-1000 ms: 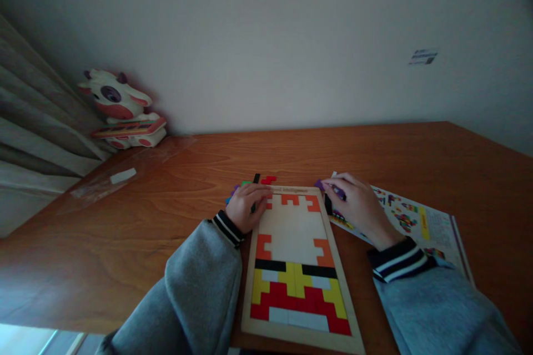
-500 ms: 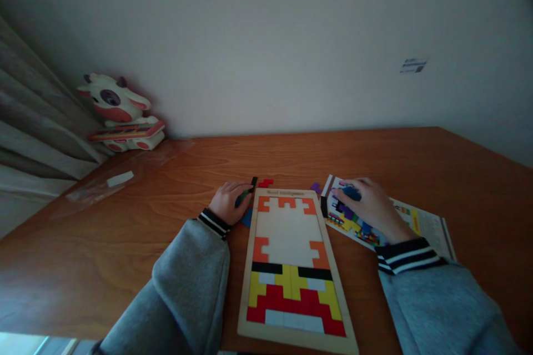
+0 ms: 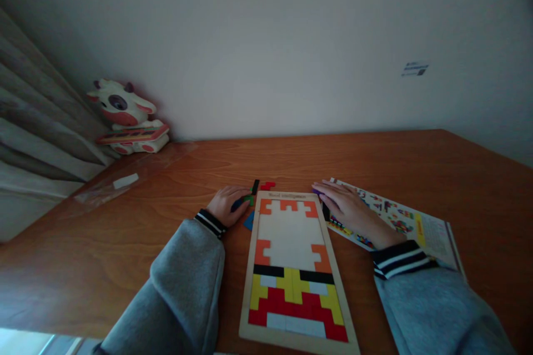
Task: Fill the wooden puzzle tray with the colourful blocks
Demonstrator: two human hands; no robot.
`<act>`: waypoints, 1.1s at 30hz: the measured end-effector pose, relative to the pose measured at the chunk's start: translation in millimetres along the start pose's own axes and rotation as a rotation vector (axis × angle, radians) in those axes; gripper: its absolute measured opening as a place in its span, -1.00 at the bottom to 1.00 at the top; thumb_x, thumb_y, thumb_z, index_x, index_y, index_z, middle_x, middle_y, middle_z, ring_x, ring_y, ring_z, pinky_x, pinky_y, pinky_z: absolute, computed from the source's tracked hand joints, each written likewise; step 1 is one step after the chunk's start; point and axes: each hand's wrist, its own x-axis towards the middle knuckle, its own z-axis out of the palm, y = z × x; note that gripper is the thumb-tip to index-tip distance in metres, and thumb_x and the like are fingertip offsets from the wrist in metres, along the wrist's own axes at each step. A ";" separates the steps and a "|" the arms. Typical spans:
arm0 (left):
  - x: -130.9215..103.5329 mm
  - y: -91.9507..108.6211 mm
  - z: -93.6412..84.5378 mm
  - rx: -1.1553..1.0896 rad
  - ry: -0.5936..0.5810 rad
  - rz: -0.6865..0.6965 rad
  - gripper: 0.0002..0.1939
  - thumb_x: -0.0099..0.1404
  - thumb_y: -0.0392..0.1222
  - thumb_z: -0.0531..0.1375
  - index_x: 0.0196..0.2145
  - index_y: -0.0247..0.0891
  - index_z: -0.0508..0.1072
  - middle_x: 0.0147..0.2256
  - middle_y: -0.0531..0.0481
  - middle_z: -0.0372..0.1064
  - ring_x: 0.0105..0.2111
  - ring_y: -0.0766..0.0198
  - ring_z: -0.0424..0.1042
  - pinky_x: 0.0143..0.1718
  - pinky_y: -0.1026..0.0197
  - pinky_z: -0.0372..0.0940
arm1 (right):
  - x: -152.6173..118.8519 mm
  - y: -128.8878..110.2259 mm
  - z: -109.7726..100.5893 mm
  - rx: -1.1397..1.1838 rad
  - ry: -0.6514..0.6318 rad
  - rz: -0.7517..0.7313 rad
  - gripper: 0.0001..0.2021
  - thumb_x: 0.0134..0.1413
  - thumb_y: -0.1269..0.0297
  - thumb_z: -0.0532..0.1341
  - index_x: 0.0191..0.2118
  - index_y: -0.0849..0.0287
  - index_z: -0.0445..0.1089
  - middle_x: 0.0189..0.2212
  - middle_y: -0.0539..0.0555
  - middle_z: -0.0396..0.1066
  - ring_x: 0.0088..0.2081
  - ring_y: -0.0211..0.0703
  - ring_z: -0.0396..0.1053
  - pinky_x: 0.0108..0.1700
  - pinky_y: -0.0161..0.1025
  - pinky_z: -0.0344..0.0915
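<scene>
Surface: brown wooden desk [image 3: 375, 161] is carrying my rectangular wooden puzzle board [image 3: 291, 233].
Left hand [image 3: 225, 203]: fingers curling onto small green block [image 3: 249, 198].
Right hand [image 3: 347, 209]: lying flat, fingers extended, on printed colourful booklet [image 3: 420, 227].

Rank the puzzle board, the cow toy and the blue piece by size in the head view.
1. Puzzle board, though nearness to the camera flatters it.
2. Cow toy.
3. Blue piece, partly hidden.

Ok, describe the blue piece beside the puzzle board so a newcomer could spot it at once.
Start at the wooden puzzle board lying in the middle of the wooden table. Just off its left edge, below the left hand, lies the blue piece. It is flat, alone and plain blue; the loose pieces further up are red, black and green.
</scene>
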 end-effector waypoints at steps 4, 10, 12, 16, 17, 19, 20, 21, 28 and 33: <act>5.0 12.9 1.7 -0.061 0.031 0.079 -0.75 0.38 -0.19 0.14 -0.03 -0.25 0.49 -0.06 -0.17 0.53 -0.04 0.09 0.49 0.02 -0.03 0.39 | 5.4 -7.1 1.1 -0.016 -0.011 0.007 -0.66 0.34 0.30 0.01 0.06 0.15 0.45 -0.01 0.19 0.54 -0.03 0.03 0.51 0.08 0.06 0.36; 11.6 34.7 3.8 -0.114 -0.027 0.166 -0.77 0.40 -0.22 0.12 -0.07 -0.24 0.50 -0.08 -0.16 0.53 -0.06 0.13 0.49 0.00 0.02 0.38 | 5.3 -5.1 1.4 0.028 0.033 0.048 -0.70 0.26 0.33 0.07 0.02 0.16 0.46 -0.08 0.21 0.55 -0.08 0.05 0.52 0.01 0.04 0.43; 11.8 36.1 4.7 -0.110 -0.020 0.169 -0.78 0.39 -0.22 0.12 -0.07 -0.24 0.50 -0.08 -0.14 0.53 -0.07 0.13 0.49 -0.01 0.02 0.38 | 5.4 -4.4 3.2 0.052 0.076 0.059 -0.69 0.24 0.33 0.08 0.03 0.16 0.45 -0.06 0.22 0.54 -0.06 0.07 0.51 0.02 0.06 0.42; 9.3 28.2 5.9 -0.029 0.041 0.070 -0.79 0.38 -0.20 0.14 -0.08 -0.25 0.50 -0.09 -0.15 0.53 -0.10 0.10 0.49 -0.03 -0.02 0.38 | 5.4 -4.6 3.8 0.091 0.161 0.068 -0.73 0.21 0.29 0.13 -0.02 0.12 0.45 -0.09 0.19 0.53 -0.05 0.08 0.48 0.07 0.10 0.38; 8.4 24.8 5.7 -0.001 0.059 0.025 -0.78 0.38 -0.19 0.14 -0.07 -0.25 0.49 -0.09 -0.16 0.53 -0.10 0.08 0.50 -0.04 -0.04 0.39 | 5.1 -4.7 3.2 0.102 0.171 0.071 -0.75 0.21 0.27 0.13 -0.05 0.11 0.45 -0.11 0.17 0.53 -0.05 0.07 0.48 0.09 0.09 0.37; 6.6 17.6 5.0 0.043 0.075 -0.053 -0.76 0.38 -0.18 0.13 -0.05 -0.26 0.48 -0.09 -0.18 0.53 -0.11 0.06 0.50 -0.04 -0.07 0.40 | 3.9 -3.9 2.1 0.117 0.177 0.082 -0.79 0.22 0.25 0.14 -0.10 0.10 0.46 -0.12 0.15 0.52 -0.05 0.05 0.47 0.09 0.07 0.36; 5.8 14.5 4.6 0.053 0.077 -0.076 -0.75 0.39 -0.18 0.12 -0.04 -0.26 0.48 -0.09 -0.18 0.53 -0.11 0.06 0.50 -0.04 -0.08 0.40 | 2.9 -3.0 1.6 0.119 0.176 0.089 -0.80 0.22 0.25 0.14 -0.11 0.10 0.46 -0.13 0.15 0.52 -0.05 0.05 0.47 0.09 0.05 0.37; 5.1 11.8 4.4 0.054 0.075 -0.088 -0.74 0.38 -0.19 0.11 -0.03 -0.26 0.47 -0.08 -0.19 0.52 -0.10 0.05 0.50 -0.03 -0.09 0.40 | 1.9 -1.8 1.3 0.118 0.172 0.095 -0.80 0.22 0.24 0.14 -0.12 0.10 0.46 -0.13 0.15 0.52 -0.05 0.05 0.47 0.08 0.04 0.37; 1.8 5.0 12.1 -0.037 0.024 0.045 -0.68 0.40 -0.26 0.05 0.05 -0.23 0.44 0.03 -0.16 0.48 0.02 0.07 0.45 0.05 -0.10 0.38 | -4.8 5.0 -1.4 0.129 0.117 0.137 -0.77 0.23 0.22 0.13 -0.08 0.10 0.46 -0.13 0.15 0.53 -0.09 0.04 0.49 0.02 0.02 0.40; 2.5 6.5 14.4 -0.061 0.040 0.058 -0.67 0.42 -0.26 0.03 0.06 -0.21 0.44 0.04 -0.15 0.47 0.05 0.08 0.43 0.08 -0.10 0.35 | -3.8 2.7 -2.0 0.115 0.097 0.136 -0.76 0.23 0.21 0.13 -0.08 0.11 0.47 -0.14 0.16 0.54 -0.11 0.04 0.50 0.01 0.02 0.40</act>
